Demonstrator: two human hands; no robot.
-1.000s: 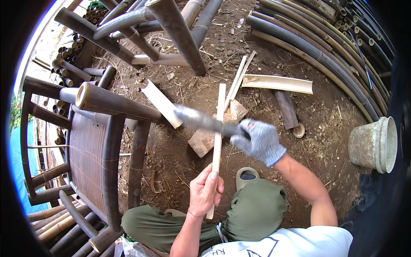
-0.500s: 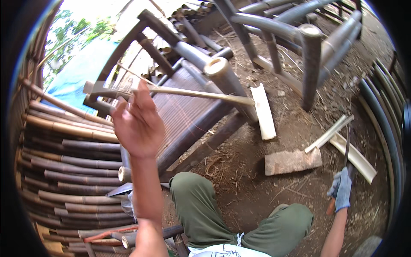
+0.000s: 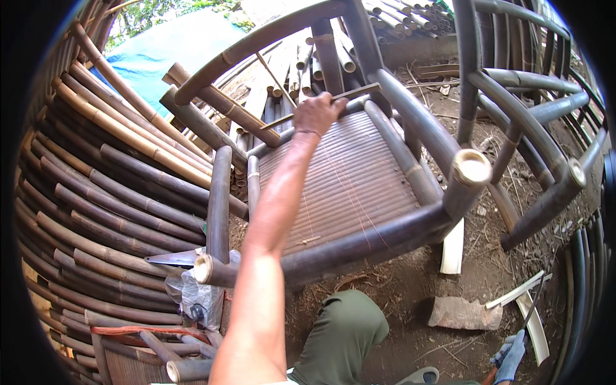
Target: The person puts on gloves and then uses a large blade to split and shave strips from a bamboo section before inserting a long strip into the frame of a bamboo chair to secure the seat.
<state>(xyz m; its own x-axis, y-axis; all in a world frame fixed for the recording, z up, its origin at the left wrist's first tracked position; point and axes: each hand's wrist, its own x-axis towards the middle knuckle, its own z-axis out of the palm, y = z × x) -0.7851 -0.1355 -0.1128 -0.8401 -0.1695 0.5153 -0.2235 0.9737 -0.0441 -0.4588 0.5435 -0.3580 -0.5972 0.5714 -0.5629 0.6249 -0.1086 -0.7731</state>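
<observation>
My bare left hand (image 3: 314, 117) reaches far across the dark bamboo chair (image 3: 308, 263), closed on a thin bamboo strip (image 3: 360, 92). The strip lies crosswise at the back edge of the slatted seat (image 3: 340, 173), below the curved backrest. Reddish strings run over the seat, and a small bamboo piece (image 3: 311, 240) rests near its front. At the lower right, my right hand (image 3: 511, 357), in a blue-grey glove, grips a long-bladed knife (image 3: 532, 308) with an orange-brown handle. The blade points up and away, beside split bamboo pieces.
Dark bamboo poles (image 3: 122, 212) are stacked at the left, near a saw blade (image 3: 173, 258) and a plastic bag (image 3: 200, 298). Another bamboo frame (image 3: 545, 135) stands at the right. A block (image 3: 465, 314) and a pale split piece (image 3: 452, 247) lie on the dirt floor.
My left hand has moved forward and right with the strip, from beside the chair to the back of its seat. My view has shifted; the right hand still holds the knife low.
</observation>
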